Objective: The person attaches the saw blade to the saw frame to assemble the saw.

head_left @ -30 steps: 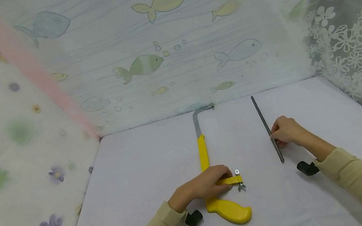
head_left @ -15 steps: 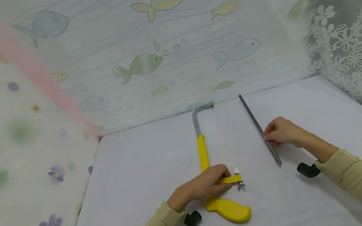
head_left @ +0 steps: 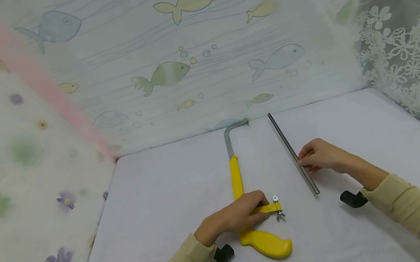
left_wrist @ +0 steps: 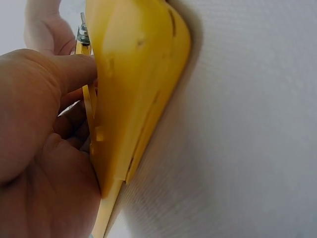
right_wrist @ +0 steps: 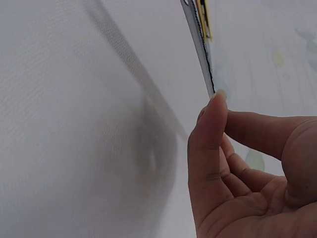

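A hacksaw frame (head_left: 235, 175) with a yellow handle (head_left: 272, 245) lies on the white cloth, its bent grey end pointing away. My left hand (head_left: 231, 215) grips it just ahead of the handle, fingers at the yellow arm that carries a wing nut (head_left: 280, 215). In the left wrist view the thumb presses against the yellow handle (left_wrist: 131, 74). My right hand (head_left: 321, 156) pinches a long grey hacksaw blade (head_left: 284, 137) between thumb and forefinger, to the right of the frame. The blade's toothed edge (right_wrist: 210, 67) shows in the right wrist view, its pinched part hidden by the fingers.
A white cloth (head_left: 161, 191) covers the table. Behind it hangs a fabric backdrop (head_left: 199, 72) printed with fish. Flowered fabric (head_left: 25, 182) closes off the left side, and a lace curtain (head_left: 419, 47) the right.
My right hand has moved left with the hacksaw blade, bringing it closer to the frame. The left hand stays in place on the hacksaw frame.
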Motion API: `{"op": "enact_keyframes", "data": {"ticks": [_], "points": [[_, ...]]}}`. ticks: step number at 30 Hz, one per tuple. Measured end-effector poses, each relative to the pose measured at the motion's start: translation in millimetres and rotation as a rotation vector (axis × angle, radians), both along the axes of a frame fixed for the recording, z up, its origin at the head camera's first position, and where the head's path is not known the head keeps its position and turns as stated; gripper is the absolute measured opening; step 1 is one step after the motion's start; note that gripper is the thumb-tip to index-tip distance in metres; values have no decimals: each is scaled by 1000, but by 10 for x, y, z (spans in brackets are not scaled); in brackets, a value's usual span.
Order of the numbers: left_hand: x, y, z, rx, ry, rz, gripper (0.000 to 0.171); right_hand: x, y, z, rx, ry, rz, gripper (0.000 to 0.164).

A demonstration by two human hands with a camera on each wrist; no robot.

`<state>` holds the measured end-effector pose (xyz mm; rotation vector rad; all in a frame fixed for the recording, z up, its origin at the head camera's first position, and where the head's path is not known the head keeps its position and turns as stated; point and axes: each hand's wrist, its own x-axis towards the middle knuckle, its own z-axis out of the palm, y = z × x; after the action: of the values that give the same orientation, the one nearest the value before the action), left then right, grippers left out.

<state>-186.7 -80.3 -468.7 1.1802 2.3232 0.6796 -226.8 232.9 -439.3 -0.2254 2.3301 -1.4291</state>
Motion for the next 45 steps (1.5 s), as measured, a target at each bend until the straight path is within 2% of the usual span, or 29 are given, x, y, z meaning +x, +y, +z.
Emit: {"op": "enact_keyframes", "data": {"ticks": [14,22,45], "points": [[-5,4,20,-1,-24,4,13,-49,-133,38,-90,-32,60,27],[-13,4,9,-7,-21,-2,13,-104,-215,6,-136,-54,80,30],[-14,-9,9,-1,-8,-3,16,-211,-436,-51,-164,-84,79,27]]}}
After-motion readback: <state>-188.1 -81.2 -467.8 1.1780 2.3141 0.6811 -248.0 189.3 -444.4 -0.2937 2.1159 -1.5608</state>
